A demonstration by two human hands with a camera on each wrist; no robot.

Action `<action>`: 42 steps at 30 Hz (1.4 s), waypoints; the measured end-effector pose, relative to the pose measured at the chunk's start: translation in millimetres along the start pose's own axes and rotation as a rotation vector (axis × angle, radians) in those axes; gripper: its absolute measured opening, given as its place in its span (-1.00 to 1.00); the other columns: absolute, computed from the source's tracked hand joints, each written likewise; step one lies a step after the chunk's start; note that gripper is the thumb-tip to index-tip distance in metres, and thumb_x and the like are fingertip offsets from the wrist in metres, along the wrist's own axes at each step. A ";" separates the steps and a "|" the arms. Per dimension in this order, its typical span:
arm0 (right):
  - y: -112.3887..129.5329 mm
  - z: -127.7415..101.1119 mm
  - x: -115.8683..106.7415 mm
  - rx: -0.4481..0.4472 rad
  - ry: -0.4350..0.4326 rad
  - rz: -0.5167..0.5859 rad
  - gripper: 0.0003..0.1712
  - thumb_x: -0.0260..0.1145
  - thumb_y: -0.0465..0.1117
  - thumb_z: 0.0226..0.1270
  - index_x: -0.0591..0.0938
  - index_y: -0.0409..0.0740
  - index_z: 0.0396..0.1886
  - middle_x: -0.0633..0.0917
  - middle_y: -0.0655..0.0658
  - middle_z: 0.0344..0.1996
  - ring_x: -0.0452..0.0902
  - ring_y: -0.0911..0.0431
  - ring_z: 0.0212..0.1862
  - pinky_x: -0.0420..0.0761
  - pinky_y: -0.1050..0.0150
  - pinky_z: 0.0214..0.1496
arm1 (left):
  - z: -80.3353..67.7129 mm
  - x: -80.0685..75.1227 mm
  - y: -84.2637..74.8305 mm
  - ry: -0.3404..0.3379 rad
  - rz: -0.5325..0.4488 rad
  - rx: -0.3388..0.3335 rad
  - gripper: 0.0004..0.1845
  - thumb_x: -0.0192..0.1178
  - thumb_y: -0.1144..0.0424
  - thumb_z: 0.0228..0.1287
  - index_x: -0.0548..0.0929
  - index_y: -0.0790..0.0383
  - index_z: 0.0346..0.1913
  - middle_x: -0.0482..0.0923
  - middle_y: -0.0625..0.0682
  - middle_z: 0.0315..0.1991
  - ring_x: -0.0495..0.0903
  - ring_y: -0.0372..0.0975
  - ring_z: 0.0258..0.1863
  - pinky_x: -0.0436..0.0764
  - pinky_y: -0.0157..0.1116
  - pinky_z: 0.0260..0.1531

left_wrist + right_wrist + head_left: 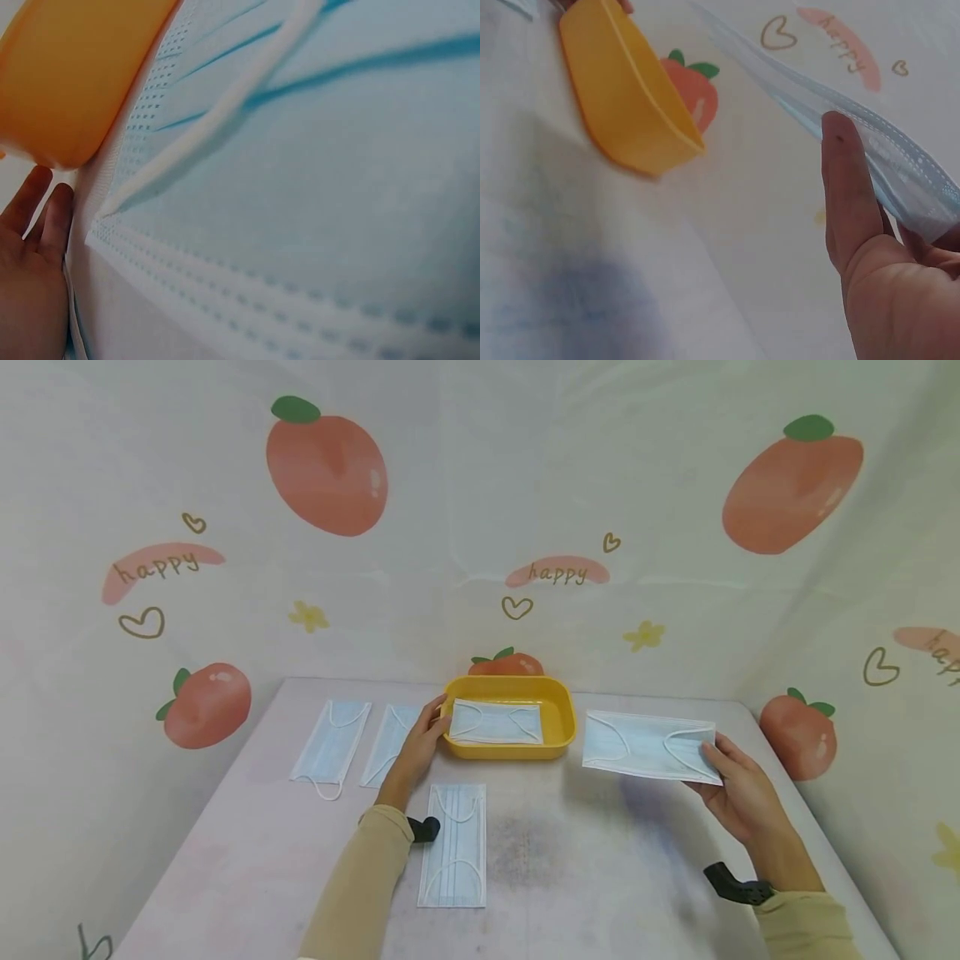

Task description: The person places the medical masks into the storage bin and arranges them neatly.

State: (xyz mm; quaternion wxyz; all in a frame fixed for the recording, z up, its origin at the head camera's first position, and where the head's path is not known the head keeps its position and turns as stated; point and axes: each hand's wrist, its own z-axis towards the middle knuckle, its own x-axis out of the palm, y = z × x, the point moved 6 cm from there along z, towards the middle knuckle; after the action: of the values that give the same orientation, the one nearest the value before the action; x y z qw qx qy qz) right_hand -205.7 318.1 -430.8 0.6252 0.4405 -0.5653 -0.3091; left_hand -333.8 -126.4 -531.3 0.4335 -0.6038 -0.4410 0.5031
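1. Head view. The right hand (pixel 738 793) pinches a face mask (pixel 648 746) by its right end and holds it flat above the bench (pixel 585 860), at 3 o'clock from the yellow tray (pixel 558 727) and just beside it. The left hand (pixel 422 739) rests at the tray's 9 o'clock edge, fingers curled against the rim and touching the end of the mask in the tray (pixel 497 722). Three more masks lie on the bench: one at 6 o'clock of the tray (pixel 453 847), two side by side at 9 o'clock (pixel 332 745) (pixel 388 739).

2. Judged step: the held mask is on its way to the tray and not yet over it. The next move calls for carrying it toward 9 o'clock, squaring it over the mask already there, then letting go while the left hand steadies the tray.

3. Left wrist view. Very close: pleats and an ear loop of a mask (pixel 315 187), the tray's orange-yellow wall (pixel 67 82) at 10 o'clock, fingertips (pixel 45 217) at 8 o'clock. It shows the mask's texture, which the head view cannot, but not the grip itself.

4. Right wrist view. Thumb (pixel 847 195) lies on top of the held mask's edge (pixel 870 142), fingers under it: a firm pinch, seen plainer here than from the head. The tray (pixel 626 105) sits at 10 o'clock, well apart from the mask.
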 end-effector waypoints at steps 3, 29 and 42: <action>2.3 2.0 7.9 -0.013 0.024 0.070 -0.15 -0.10 -0.19 0.69 -0.42 -0.12 0.64 0.53 0.08 0.20 0.68 0.22 0.15 0.72 0.28 0.13 | -0.3 0.0 0.8 0.001 -0.003 0.000 -0.47 -0.01 -0.10 0.58 0.23 -0.41 0.52 0.20 0.05 0.56 0.18 0.01 0.57 0.15 0.10 0.60; 4.6 47.9 63.2 0.063 0.025 0.124 -0.15 -0.03 -0.06 0.66 -0.26 -0.02 0.68 0.31 0.02 0.34 0.67 0.20 0.19 0.73 0.22 0.14 | -0.7 0.0 -2.0 -0.003 -0.027 -0.024 -0.49 -0.01 -0.04 0.59 0.25 -0.42 0.50 0.20 0.05 0.55 0.18 0.02 0.57 0.16 0.09 0.59; -5.8 77.7 77.3 0.144 -0.055 0.105 -0.22 -0.03 0.01 0.64 -0.10 0.04 0.69 0.16 -0.05 0.54 0.62 0.19 0.22 0.64 0.18 0.26 | -2.3 -0.5 -1.8 -0.007 -0.012 -0.024 -0.49 0.00 -0.09 0.57 0.25 -0.44 0.50 0.20 0.04 0.56 0.17 0.01 0.58 0.13 0.10 0.60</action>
State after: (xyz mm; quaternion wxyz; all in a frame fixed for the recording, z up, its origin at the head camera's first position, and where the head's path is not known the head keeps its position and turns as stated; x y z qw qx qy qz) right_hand -268.0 231.7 -404.5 0.5915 0.4453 -0.6254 -0.2464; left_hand -331.7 -126.7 -529.2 0.4277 -0.6046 -0.4521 0.4971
